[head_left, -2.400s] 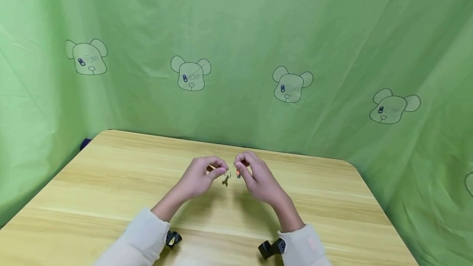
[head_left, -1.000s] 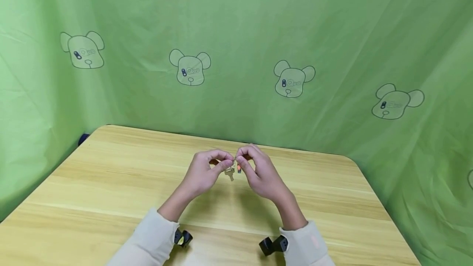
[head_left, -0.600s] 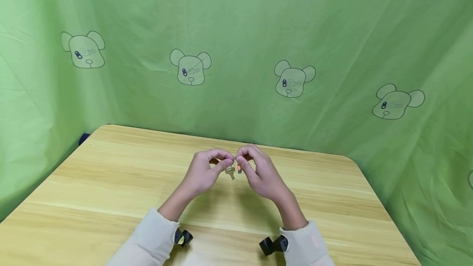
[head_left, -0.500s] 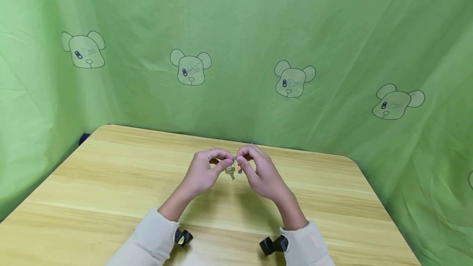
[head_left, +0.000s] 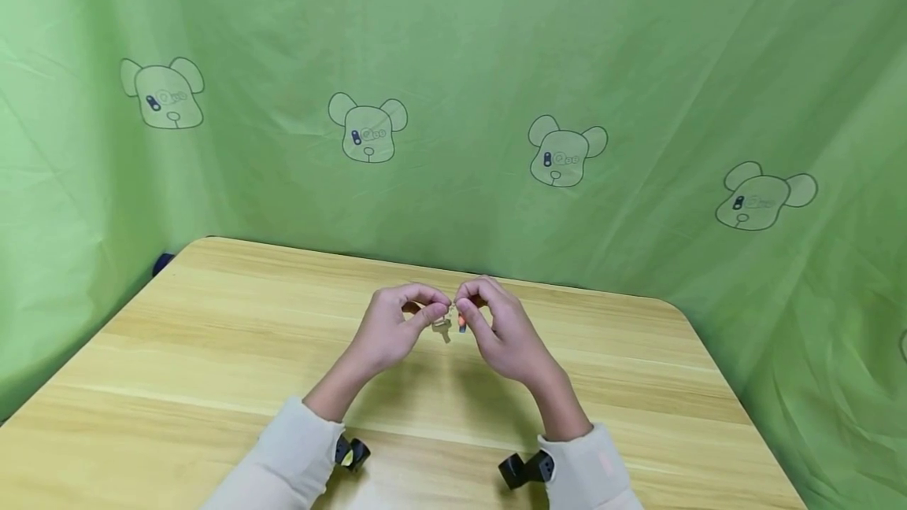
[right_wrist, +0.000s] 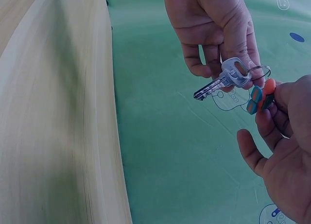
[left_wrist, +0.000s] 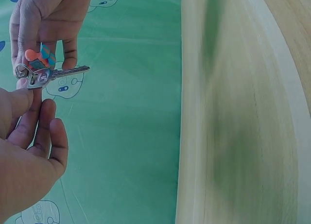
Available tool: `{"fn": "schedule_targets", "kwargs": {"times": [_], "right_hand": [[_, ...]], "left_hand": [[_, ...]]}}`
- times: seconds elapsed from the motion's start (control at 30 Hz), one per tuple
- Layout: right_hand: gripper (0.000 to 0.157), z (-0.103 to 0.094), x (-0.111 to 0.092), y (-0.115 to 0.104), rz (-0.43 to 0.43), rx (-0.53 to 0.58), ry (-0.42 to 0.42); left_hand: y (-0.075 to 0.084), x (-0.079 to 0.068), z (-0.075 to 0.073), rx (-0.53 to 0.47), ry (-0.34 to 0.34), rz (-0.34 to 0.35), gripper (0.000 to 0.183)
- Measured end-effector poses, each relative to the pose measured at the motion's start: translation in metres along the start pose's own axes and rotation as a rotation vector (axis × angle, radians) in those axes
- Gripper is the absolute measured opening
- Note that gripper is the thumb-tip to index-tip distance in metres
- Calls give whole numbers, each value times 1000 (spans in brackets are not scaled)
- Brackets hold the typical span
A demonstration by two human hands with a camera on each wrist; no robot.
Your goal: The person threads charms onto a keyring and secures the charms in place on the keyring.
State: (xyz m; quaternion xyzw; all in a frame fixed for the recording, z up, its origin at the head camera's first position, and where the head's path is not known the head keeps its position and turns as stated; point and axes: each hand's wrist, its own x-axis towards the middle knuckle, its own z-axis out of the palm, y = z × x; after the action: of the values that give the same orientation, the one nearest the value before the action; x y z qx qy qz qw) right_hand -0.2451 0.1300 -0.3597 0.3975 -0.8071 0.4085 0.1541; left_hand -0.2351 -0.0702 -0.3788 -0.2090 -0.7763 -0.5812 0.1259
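Note:
Above the table, the left hand (head_left: 388, 333) and right hand (head_left: 505, 337) meet almost fingertip to fingertip. Thumb and index finger of the left hand pinch a thin metal key ring (right_wrist: 262, 71). From that ring hangs a silver key (right_wrist: 233, 74), its blade sticking out sideways in both wrist views and pointing down in the head view. The right hand pinches a small orange-and-blue charm (right_wrist: 260, 96) at its orange end, close beside the ring. Fingertips cover part of where ring and charm come together. The other fingers of both hands are loosely bent.
A light wooden table (head_left: 234, 321) with rounded corners lies beneath the hands. Green cloth (head_left: 453, 38) printed with bear heads surrounds it at the back and sides. Black wrist cameras sit at the left sleeve (head_left: 283, 447) and right sleeve (head_left: 588, 463).
Since 2.4 seconds ago the hands have come together, bringing ring and charm close, and the key has swung round. Over the last second the hands have barely moved.

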Motion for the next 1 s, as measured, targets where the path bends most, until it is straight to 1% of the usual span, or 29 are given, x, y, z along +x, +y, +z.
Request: {"fn": "schedule_targets", "kwargs": {"times": [0.43,0.77,1.0], "right_hand": [[5,0,1,-1,-19,8,4],[5,1,1,-1,-19,-6,18],[5,1,1,-1,-14,-10,10]], "left_hand": [[-3,0,1,11,-15,-1,10],[-1,0,1,1,-15,-9,11],[-3,0,1,6,-14,-14,11]]}}
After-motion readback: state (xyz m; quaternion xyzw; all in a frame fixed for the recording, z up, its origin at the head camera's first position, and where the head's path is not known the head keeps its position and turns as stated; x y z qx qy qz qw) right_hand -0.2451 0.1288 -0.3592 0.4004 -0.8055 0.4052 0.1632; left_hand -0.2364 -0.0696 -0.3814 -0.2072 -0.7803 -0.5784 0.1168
